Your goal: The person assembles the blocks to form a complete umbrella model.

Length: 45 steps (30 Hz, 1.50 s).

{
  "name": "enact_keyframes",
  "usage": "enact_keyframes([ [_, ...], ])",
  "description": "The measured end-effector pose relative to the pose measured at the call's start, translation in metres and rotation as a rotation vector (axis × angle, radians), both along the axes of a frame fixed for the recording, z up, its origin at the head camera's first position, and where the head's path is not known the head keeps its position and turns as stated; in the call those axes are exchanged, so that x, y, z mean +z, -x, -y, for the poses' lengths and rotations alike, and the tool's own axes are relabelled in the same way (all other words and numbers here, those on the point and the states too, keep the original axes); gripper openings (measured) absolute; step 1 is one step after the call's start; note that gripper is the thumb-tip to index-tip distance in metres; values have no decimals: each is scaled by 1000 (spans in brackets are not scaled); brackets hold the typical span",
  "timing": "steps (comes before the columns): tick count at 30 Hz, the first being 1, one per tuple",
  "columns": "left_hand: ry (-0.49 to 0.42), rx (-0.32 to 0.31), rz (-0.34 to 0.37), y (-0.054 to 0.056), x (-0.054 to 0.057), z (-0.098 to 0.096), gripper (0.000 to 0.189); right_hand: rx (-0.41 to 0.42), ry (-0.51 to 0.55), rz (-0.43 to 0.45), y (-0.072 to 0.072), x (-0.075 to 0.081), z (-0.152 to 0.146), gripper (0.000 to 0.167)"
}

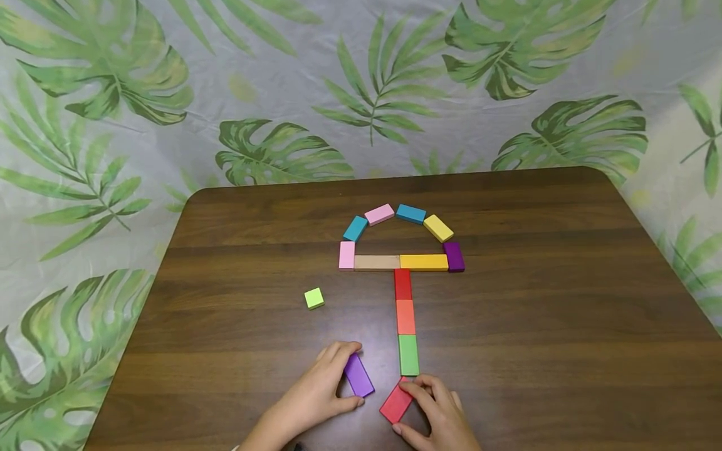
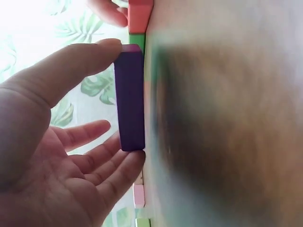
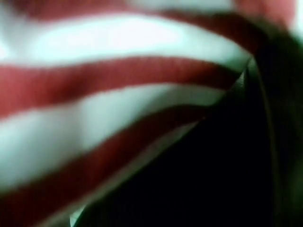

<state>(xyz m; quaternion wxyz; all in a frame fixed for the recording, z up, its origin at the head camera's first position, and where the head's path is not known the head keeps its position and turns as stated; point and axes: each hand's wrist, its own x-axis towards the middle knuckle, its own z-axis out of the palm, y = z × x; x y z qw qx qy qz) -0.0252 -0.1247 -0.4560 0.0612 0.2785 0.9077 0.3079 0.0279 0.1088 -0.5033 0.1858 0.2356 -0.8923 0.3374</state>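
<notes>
My left hand (image 1: 318, 391) holds a purple block (image 1: 359, 376) by its two ends, thumb at the near end and fingertips at the far end. The left wrist view shows that block (image 2: 130, 99) on edge between thumb and fingertip. My right hand (image 1: 442, 416) pinches a red block (image 1: 396, 404), which lies slanted at the near end of a straight column. Going away from me, the column is a green block (image 1: 408, 355), an orange block (image 1: 405, 317) and another red block (image 1: 403, 285). Striped red-and-white cloth (image 3: 118, 94) and darkness fill the right wrist view, hiding the right hand there.
Across the column's far end lie a tan block (image 1: 376, 262) and a yellow-orange block (image 1: 423, 262). An arch of several pink, blue, yellow and purple blocks (image 1: 454, 257) curves above them. A lime cube (image 1: 314, 299) sits apart on the left of the wooden table (image 1: 564, 300).
</notes>
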Motion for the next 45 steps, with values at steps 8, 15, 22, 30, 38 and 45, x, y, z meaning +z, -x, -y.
enact_keyframes([
  [8,8,-11,11,-6,-3,-5,74,-2,-13,14,-1,1,0,54],
  [15,19,1,5,-8,-6,-7,77,-3,-13,18,-1,0,0,54],
  [22,37,9,12,-12,-6,-12,77,-2,-9,14,-1,0,0,54],
  [30,43,15,38,-17,-3,-10,77,0,-13,7,-1,1,0,53],
  [38,61,-17,25,-19,0,-7,78,-7,-16,8,-1,1,0,53],
  [45,96,-57,35,-20,3,-9,80,-17,-31,30,-1,2,0,56],
])
